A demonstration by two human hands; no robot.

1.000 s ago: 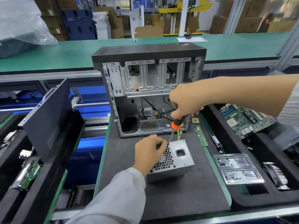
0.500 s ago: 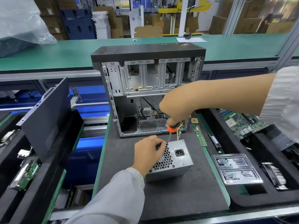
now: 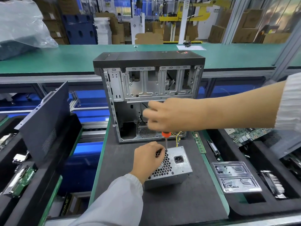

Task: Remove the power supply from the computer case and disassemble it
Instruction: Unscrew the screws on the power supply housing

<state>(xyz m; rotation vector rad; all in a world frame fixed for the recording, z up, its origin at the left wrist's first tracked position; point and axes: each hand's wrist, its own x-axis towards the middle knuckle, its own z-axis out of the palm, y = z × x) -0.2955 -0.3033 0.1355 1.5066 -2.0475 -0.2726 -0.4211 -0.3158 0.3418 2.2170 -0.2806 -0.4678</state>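
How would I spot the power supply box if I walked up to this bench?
Find the open computer case standing on the dark mat. Just in front of it lies the power supply, a small grey metal box held by the left hand. Only it has a honeycomb grille and a black mains socket.

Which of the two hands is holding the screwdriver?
The right hand, raised above the power supply, grips the orange-handled screwdriver. The left hand only steadies the power supply.
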